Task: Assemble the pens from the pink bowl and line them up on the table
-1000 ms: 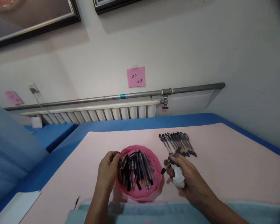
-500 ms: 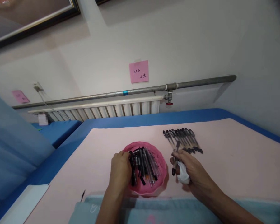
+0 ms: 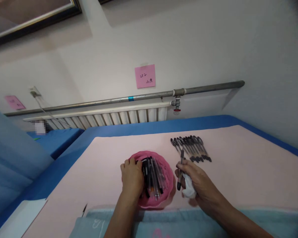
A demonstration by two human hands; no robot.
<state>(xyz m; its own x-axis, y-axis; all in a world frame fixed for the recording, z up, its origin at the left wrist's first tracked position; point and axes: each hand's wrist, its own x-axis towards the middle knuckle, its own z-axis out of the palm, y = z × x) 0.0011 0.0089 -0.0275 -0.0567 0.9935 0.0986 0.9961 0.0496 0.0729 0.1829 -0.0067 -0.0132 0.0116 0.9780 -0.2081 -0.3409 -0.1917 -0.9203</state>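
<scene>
A pale grey-white wall fills the upper half of the view. Below it stretches a wide bench covered in blue, overlaid by a broad pale pink sheet. A light blue fabric curtain hangs at far left. A long white ribbed radiator stands behind the bench, just under a grey metal pipe. A folded turquoise cloth lies along the near edge, beneath both forearms.

Centred on the sheet sits a round, scalloped pink basket, holding a heap of slim clear plastic tubes and dark pen parts. Beyond it, to the right, black-capped pens with clear barrels lie side by side in a slanted row.

The hands are apart, one on each side of the basket. The left hand reaches over the left rim, its fingers curled down among the dark parts; whether they grip anything cannot be told. The right hand is clear of the basket, with a crumpled white tissue tucked against its palm. Its thumb and fingers pinch a slender dark-ended pen, held near upright between the basket and the row.
</scene>
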